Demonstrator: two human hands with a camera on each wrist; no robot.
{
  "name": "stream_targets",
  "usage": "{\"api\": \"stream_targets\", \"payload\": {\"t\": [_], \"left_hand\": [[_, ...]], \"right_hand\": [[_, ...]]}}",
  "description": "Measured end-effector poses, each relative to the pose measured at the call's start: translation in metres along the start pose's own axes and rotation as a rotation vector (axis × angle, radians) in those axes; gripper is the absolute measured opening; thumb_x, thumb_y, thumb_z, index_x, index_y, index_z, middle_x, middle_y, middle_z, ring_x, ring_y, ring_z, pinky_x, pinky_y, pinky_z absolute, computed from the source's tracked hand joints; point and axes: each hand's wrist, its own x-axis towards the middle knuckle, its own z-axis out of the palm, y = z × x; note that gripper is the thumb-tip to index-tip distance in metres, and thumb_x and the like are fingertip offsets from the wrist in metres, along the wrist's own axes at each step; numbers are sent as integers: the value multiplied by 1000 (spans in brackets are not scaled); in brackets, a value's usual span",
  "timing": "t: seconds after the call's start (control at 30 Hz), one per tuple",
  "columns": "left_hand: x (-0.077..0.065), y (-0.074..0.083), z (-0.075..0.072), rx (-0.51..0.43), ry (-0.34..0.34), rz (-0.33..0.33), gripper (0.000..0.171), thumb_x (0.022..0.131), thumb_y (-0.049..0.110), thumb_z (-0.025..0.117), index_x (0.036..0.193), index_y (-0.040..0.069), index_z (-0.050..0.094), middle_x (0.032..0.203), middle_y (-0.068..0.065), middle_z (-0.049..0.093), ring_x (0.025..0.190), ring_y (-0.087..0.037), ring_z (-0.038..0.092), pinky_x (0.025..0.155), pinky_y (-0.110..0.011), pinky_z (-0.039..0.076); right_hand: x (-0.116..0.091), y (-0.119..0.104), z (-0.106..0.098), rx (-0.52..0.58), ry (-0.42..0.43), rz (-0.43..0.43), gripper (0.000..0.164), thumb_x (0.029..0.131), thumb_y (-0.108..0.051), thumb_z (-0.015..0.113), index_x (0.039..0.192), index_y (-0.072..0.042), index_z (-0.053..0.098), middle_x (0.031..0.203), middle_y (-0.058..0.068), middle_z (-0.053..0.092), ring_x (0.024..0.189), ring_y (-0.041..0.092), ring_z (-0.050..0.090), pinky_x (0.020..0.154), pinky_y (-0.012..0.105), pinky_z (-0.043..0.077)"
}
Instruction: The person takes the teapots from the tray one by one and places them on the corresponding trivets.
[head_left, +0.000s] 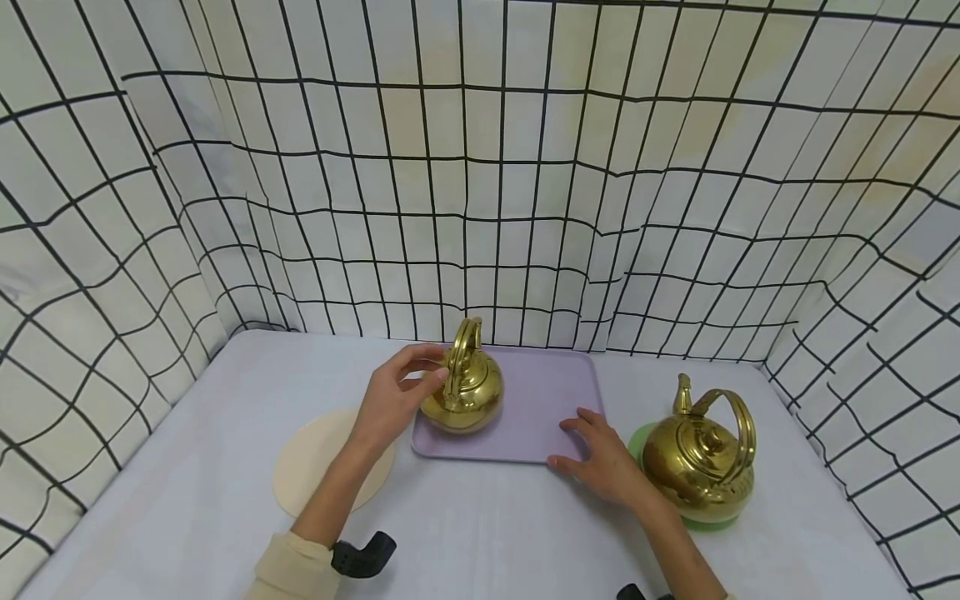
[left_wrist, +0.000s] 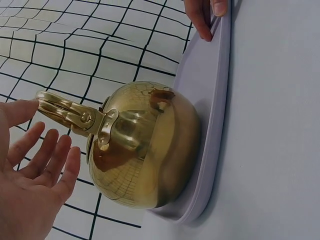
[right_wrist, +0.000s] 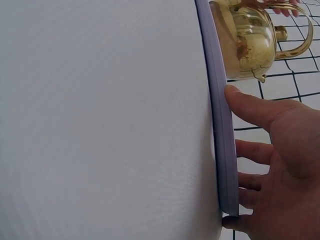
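Observation:
A shiny brass kettle (head_left: 474, 398) with an upright handle stands on the left part of a lilac tray (head_left: 536, 400). My left hand (head_left: 399, 396) is beside its handle, the thumb at the top of the handle and the other fingers spread apart from the body, as the left wrist view shows. At the tray's right end, my right hand (head_left: 600, 458) has its thumb at the front rim and its loosely bent fingers along the right side. Past that hand, a second brass kettle (head_left: 693, 471) sits on a green round mat (head_left: 708, 526).
A cream round mat (head_left: 303, 467) lies on the white table left of the tray, partly behind my left forearm. White cloth with a black grid (head_left: 525, 242) encloses the table at the back and both sides. Black wrist devices (head_left: 364, 556) are on both arms.

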Motion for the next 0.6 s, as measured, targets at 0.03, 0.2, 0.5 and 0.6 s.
{"api": "stream_targets", "payload": {"t": [0.03,0.2,0.5,0.6], "left_hand": [[0,0,1,-6,-5,3,38,100,20,72,136,11,64,137,-9,67,122,-23,64,97,-20,55],[-1,1,3,-8,-13,-4,39,100,22,71,138,14,64,136,-8,68,121,-20,64,98,-19,54],[0,3,7,-13,-13,-36,41,101,25,70,139,14,63,134,-11,68,124,-24,65,105,-27,54],[1,2,9,-15,-13,-42,41,100,24,71,139,14,64,134,-11,69,124,-25,65,105,-32,54]], "right_hand": [[0,0,0,1,0,0,58,88,-34,84,135,-8,63,161,27,40,148,56,38,119,69,34],[0,1,0,3,-1,-1,58,88,-34,84,135,-8,63,161,27,40,148,56,38,119,69,35],[0,0,-1,2,-8,6,58,88,-35,84,135,-8,63,161,27,40,147,57,38,118,69,35],[0,0,-1,1,-8,8,58,88,-35,83,136,-9,63,162,27,40,147,58,37,118,70,35]]}}
